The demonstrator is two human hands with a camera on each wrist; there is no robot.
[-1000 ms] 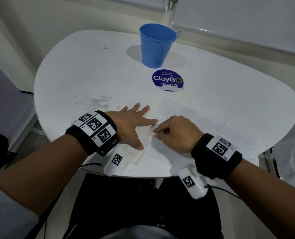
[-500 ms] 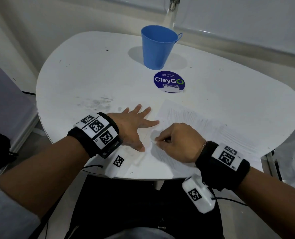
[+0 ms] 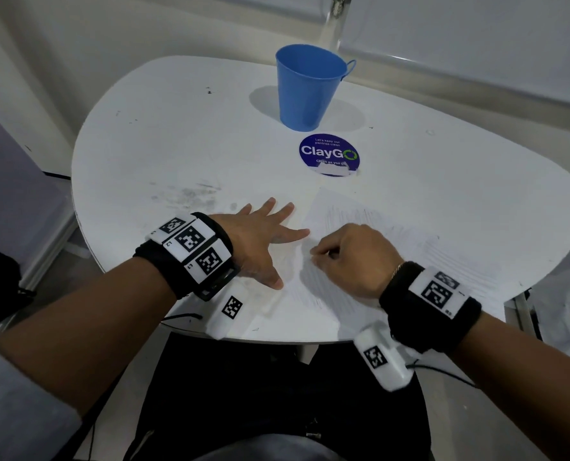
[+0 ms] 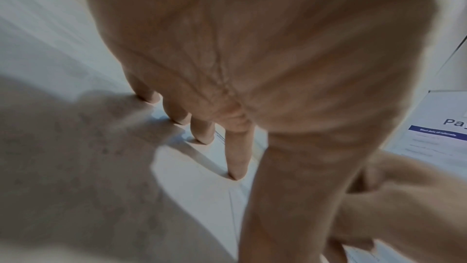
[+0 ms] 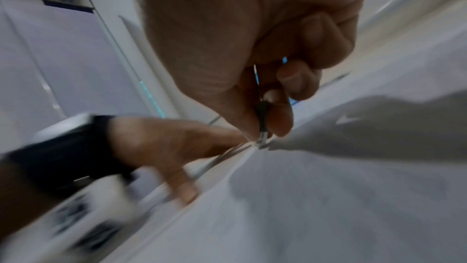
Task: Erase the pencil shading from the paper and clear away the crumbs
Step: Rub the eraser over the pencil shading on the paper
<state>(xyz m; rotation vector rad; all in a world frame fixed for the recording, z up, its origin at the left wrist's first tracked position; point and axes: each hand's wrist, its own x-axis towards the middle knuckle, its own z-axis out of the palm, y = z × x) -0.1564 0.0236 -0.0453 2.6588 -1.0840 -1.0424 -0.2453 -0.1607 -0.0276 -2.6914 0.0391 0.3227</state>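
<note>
A white paper sheet [image 3: 443, 254] with faint pencil shading lies on the near right part of the white table [image 3: 177, 128]. My left hand [image 3: 263, 241] lies flat with spread fingers [image 4: 237, 157] pressing down at the sheet's left edge. My right hand [image 3: 315, 256] is curled over the paper just right of the left hand. In the right wrist view its thumb and forefinger pinch a small eraser [image 5: 262, 125], a narrow dark piece with a pale tip touching the paper. The head view hides the eraser. That wrist picture is blurred.
A blue metal cup [image 3: 306, 88] stands at the back of the table. A round blue ClayGo sticker [image 3: 328, 154] lies between it and the paper. Grey smudges [image 3: 193, 197] mark the table left of my left hand. The table's near edge [image 3: 277, 337] is close to my wrists.
My right hand has shifted a little back and forth over the paper beside the left hand, still pinching. The left hand has stayed flat in place.
</note>
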